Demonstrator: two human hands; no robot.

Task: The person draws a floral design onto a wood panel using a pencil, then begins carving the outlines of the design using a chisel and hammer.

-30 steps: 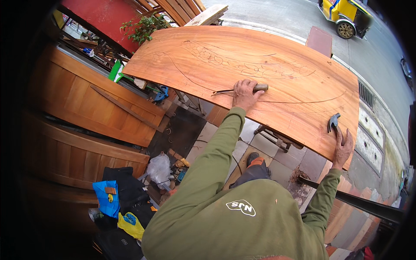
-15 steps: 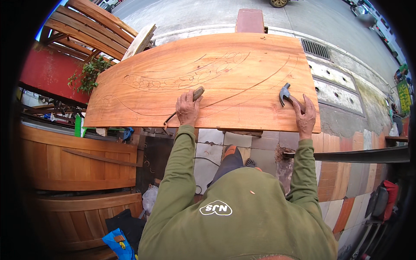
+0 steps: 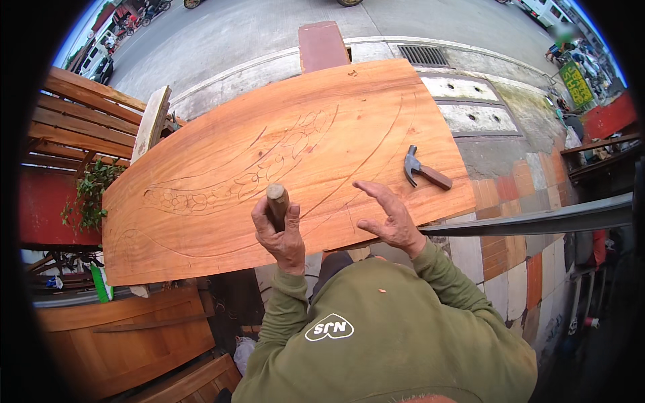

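Observation:
A wooden panel with curved lines and a leaf-like pattern marked across it lies before me. My left hand is wrapped round a wooden-handled chisel near the panel's front edge. Its handle end points up; its blade is hidden. My right hand hovers over the front edge, thumb and fingers apart, with nothing in it. To the right of that hand a claw hammer with a brown handle rests on the panel, not touched by either hand.
A reddish-brown board juts out beyond the panel's far edge. A dark metal bar reaches in from the right. At left stand stacked planks and a leafy plant; wooden door-like panels lie lower left.
My right hand has left the hammer, which stays on the panel, and moved left toward my body. My left hand has turned the chisel handle upward. The view has shifted.

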